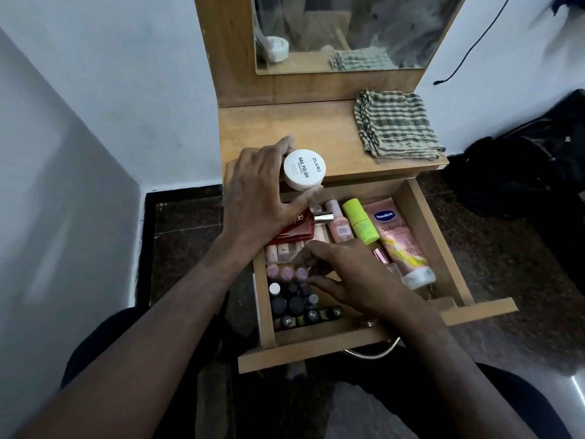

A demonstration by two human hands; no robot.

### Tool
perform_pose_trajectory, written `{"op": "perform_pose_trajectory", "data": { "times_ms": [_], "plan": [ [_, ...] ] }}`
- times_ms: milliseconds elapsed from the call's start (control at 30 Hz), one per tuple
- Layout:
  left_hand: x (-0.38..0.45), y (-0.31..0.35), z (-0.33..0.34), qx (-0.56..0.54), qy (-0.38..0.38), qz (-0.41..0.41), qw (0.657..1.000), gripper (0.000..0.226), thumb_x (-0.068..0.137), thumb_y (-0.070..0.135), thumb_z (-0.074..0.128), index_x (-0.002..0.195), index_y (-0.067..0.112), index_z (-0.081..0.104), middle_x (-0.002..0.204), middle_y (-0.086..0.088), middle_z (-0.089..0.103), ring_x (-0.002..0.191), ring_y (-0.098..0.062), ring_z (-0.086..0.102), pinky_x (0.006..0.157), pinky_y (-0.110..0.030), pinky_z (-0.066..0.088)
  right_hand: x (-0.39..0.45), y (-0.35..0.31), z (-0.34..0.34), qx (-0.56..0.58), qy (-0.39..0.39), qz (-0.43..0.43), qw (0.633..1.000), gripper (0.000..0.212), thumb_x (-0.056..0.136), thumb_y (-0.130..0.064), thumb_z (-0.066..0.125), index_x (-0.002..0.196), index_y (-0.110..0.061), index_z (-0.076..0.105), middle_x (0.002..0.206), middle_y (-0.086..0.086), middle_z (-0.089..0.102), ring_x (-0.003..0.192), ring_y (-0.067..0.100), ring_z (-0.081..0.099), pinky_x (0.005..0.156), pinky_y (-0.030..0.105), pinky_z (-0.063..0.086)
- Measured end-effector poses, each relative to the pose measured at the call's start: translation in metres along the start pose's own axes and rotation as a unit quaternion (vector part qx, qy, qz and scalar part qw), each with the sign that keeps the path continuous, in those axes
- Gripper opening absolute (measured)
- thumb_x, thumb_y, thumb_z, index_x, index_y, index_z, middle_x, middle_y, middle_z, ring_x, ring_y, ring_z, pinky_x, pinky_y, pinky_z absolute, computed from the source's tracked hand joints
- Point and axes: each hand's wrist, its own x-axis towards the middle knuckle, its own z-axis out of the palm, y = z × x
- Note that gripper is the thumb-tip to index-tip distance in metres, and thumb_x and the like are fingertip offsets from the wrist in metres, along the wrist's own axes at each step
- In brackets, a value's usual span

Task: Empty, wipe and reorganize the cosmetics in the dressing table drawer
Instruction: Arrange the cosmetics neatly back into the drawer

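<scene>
White nail polish jar is pinched between thumb and fingers of the left hand, just above the drawer's back edge, probably headed for the tabletop by the checked cloth. Right hand is inside the drawer, fingers loosely curled over the small bottles at the left, seemingly going for the next one; can't tell if it's gripping yet.

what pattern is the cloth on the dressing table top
The folded cloth has dark green and beige stripes crossing in a check; the head view shows it clearly.
</scene>
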Motion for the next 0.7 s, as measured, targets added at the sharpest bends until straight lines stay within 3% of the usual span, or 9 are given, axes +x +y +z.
{"op": "perform_pose_trajectory", "data": {
  "times_ms": [500, 633, 700],
  "plan": [
    [0.000, 0.004, -0.007, -0.033, -0.019, -0.005, 0.999, 0.090, 0.084, 0.074, 0.065, 0.155, 0.020, 0.048, 0.136, 0.008, 0.066, 0.122, -0.020, 0.055, 0.102, -0.047, 0.043, 0.000, 0.012, -0.016, -0.027, -0.007, 0.030, 0.999, 0.038, 0.091, -0.009, 0.076, 0.127, -0.020, 0.067, 0.112, -0.008, 0.075, 0.099, 0.003, 0.071, 0.090, 0.029, 0.061],
    [-0.003, 0.011, -0.011, -0.138, -0.049, 0.062, 0.987, 0.090, 0.083, 0.057, 0.080, 0.153, 0.010, 0.050, 0.134, 0.003, 0.067, 0.119, -0.017, 0.057, 0.100, -0.045, 0.052, -0.013, 0.025, -0.038, 0.003, 0.166, 0.101, 0.981, 0.023, 0.093, -0.016, 0.077, 0.116, -0.022, 0.073, 0.099, -0.011, 0.078, 0.091, -0.001, 0.073, 0.084, 0.025, 0.061],
    [-0.006, 0.018, -0.012, -0.149, -0.090, 0.103, 0.979, 0.093, 0.081, 0.053, 0.084, 0.154, 0.007, 0.049, 0.135, -0.001, 0.067, 0.121, -0.016, 0.057, 0.104, -0.036, 0.048, -0.017, 0.026, -0.043, 0.130, 0.246, 0.149, 0.949, 0.015, 0.099, -0.024, 0.072, 0.114, -0.022, 0.075, 0.096, -0.007, 0.080, 0.089, 0.005, 0.076, 0.083, 0.035, 0.064]
  ]
}}
